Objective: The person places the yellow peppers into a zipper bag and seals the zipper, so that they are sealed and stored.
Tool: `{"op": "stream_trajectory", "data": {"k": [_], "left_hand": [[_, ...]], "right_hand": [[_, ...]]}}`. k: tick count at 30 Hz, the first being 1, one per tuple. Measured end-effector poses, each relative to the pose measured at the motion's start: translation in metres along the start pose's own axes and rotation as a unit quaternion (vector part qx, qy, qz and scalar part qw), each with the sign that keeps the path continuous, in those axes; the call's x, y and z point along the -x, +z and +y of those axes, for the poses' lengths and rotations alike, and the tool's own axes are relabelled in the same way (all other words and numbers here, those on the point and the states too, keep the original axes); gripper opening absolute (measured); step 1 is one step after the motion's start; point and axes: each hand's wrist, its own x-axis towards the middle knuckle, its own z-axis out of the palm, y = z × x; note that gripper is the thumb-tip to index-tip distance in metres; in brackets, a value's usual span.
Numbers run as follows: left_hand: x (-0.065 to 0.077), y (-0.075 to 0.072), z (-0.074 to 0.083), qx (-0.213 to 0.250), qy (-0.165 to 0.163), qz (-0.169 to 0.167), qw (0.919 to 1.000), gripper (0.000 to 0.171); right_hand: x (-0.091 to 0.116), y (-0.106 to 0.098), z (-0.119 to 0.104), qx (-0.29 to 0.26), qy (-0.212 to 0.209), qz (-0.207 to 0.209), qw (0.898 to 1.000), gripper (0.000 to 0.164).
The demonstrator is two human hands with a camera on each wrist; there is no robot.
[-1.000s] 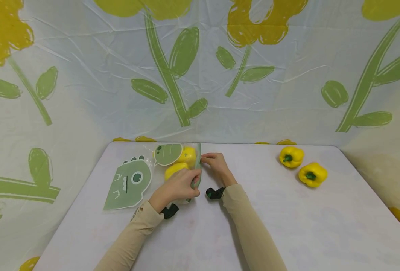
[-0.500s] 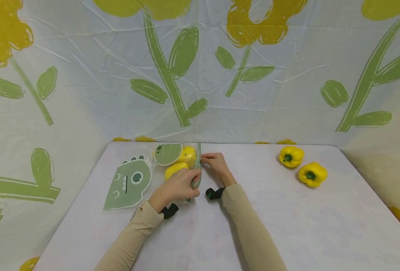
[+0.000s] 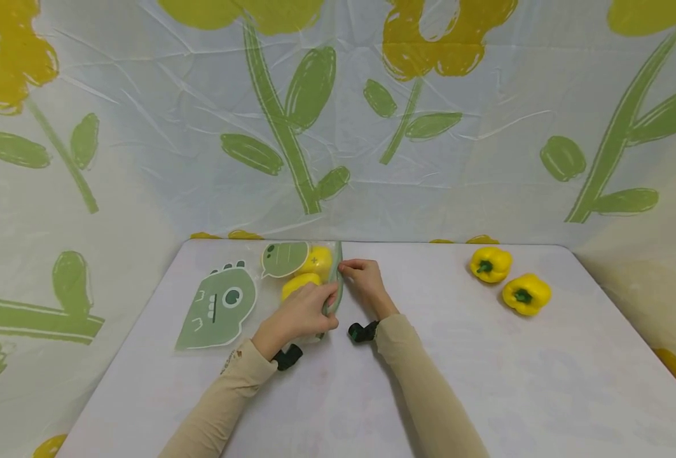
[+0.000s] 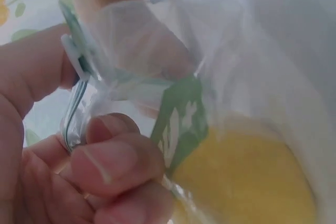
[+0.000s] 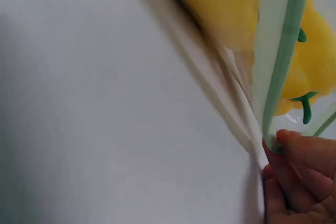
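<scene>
a clear plastic bag with pale green cartoon prints (image 3: 219, 312) lies left of centre on the white table (image 3: 544, 381), rounded yellow peppers (image 3: 300, 284) showing inside. the left hand (image 3: 299, 315), fingers curled, grips the near part of its green edge strip (image 5: 286, 40); the right hand (image 3: 369, 280) pinches the far part between thumb and fingertips. two glossy yellow bell peppers with green stems (image 3: 526, 294) sit well apart, to the right

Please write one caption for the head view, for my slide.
Left hand and right hand grip a bag of yellow peppers; two loose peppers lie to the right.
</scene>
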Motion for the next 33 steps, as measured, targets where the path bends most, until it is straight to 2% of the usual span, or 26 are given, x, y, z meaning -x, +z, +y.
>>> {"op": "stream_trajectory", "data": {"k": [3,6,10,15,17,21,25,29,31,33], "left_hand": [[0.001,0.000,0.002,-0.005,-0.015,-0.001,0.9999,0.030],[0.002,0.000,0.003,-0.009,-0.027,0.001,0.9996,0.031],[0.003,0.000,0.002,-0.013,-0.037,0.001,0.9992,0.031],[0.002,0.000,0.001,-0.011,-0.043,-0.003,0.9990,0.030],[0.002,0.000,0.000,-0.005,-0.040,-0.004,0.9992,0.029],[0.001,0.000,0.002,0.010,-0.033,-0.004,0.9994,0.027],[0.001,0.000,0.003,0.016,-0.027,-0.004,0.9995,0.028],[0.001,0.001,0.004,0.016,-0.026,-0.004,0.9995,0.028],[0.001,0.001,0.004,0.017,-0.027,-0.003,0.9995,0.028],[0.001,0.001,0.004,0.016,-0.025,-0.002,0.9995,0.028]], "right_hand": [[0.005,-0.012,-0.005,0.018,-0.008,-0.031,0.999,0.025],[0.013,-0.033,-0.015,0.035,-0.026,-0.055,0.998,0.028],[0.026,-0.067,-0.029,0.048,-0.057,-0.067,0.995,0.028],[0.044,-0.116,-0.042,0.087,-0.103,-0.059,0.989,0.030],[0.052,-0.137,-0.046,0.112,-0.131,-0.039,0.984,0.030],[0.068,-0.176,-0.051,0.157,-0.177,0.037,0.971,0.029],[0.082,-0.212,-0.049,0.181,-0.181,0.112,0.960,0.028],[0.090,-0.247,-0.035,0.207,-0.151,0.182,0.949,0.031],[0.091,-0.263,-0.026,0.202,-0.111,0.212,0.950,0.036],[0.092,-0.278,-0.016,0.190,-0.068,0.225,0.953,0.042]]}}
